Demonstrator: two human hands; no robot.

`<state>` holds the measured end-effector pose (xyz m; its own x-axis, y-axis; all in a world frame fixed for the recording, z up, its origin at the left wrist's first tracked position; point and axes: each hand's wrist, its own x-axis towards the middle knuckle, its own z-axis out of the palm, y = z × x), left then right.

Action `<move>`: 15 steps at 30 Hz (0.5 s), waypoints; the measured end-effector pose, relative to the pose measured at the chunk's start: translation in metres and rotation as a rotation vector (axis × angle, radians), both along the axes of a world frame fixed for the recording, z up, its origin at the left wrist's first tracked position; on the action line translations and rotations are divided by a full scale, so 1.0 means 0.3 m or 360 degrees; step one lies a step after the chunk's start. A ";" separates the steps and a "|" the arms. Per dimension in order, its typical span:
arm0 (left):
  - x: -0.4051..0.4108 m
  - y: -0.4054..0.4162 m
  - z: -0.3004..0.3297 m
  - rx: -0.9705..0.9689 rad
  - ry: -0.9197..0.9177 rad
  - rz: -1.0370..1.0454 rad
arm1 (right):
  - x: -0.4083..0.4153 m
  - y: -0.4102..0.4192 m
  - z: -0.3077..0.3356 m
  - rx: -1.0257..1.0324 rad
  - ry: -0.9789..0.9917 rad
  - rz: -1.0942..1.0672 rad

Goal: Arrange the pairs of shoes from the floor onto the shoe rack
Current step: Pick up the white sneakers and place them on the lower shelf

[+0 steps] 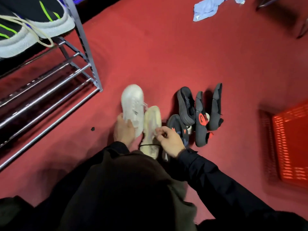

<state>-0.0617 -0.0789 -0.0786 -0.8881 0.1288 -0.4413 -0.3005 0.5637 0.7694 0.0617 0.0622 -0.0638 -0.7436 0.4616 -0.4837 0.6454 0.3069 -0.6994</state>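
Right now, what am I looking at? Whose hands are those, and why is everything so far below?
A person wears a camera on their head, so you look down as they do. Their left hand has a grip on a white shoe. Their right hand pinches at the cream shoe beside it. Dark shoes with red marks lie on the red floor. The metal shoe rack stands to the left, with black-and-green shoes on top. A red basket sits to the right.

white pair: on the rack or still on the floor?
Floor. Both white shoes lie on the red carpet, right of the rack, hands on them.
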 end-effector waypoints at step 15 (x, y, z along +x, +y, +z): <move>0.056 0.024 0.092 0.0485 0.0103 -0.0337 | 0.119 0.148 -0.018 0.0490 -0.0568 -0.0355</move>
<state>-0.0450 -0.0715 -0.0512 -0.8525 0.4292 -0.2984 -0.1475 0.3503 0.9250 0.0975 0.1066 -0.0693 -0.4245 0.7507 -0.5062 0.9005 0.2917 -0.3227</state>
